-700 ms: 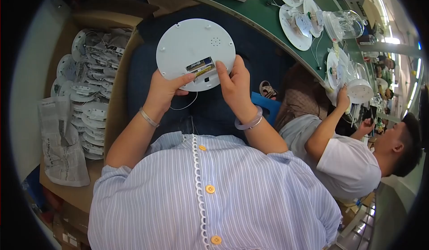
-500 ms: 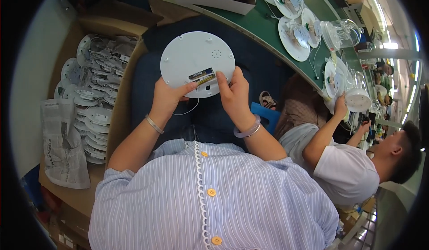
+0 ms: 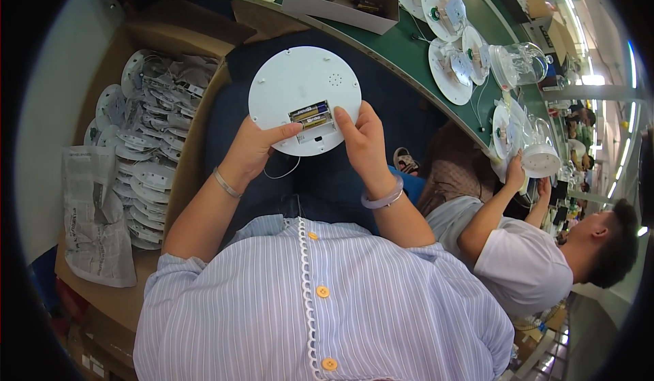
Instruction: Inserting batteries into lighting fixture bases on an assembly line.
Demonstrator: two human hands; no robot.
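Observation:
A white round base (image 3: pixel 300 74) is held out over my lap, its flat underside facing up. In its open battery compartment lie batteries (image 3: pixel 311 116), dark and gold, side by side. My left hand (image 3: pixel 253 148) grips the base's lower left rim, its thumb tip at the compartment's left end. On the right rim is my right hand (image 3: pixel 363 138), the thumb lying beside the compartment's right end and the other fingers mostly hidden beneath. A thin white wire (image 3: pixel 286 174) hangs in a loop below the base. Small holes and a dark square opening show on its surface.
To my left, a cardboard box (image 3: pixel 197 122) holds stacked white discs (image 3: pixel 146 193) with newspaper sheets (image 3: pixel 97 217). On the green table (image 3: pixel 405 50) are a white carton (image 3: pixel 340 11) with batteries, several round bases (image 3: pixel 446 71) and a clear dome (image 3: pixel 521 64). A co-worker (image 3: pixel 521 262) sits at right, holding another base.
The base has tilted and shifted slightly, and the batteries show more fully as my right thumb has moved off a little to the right. Both hands keep their hold.

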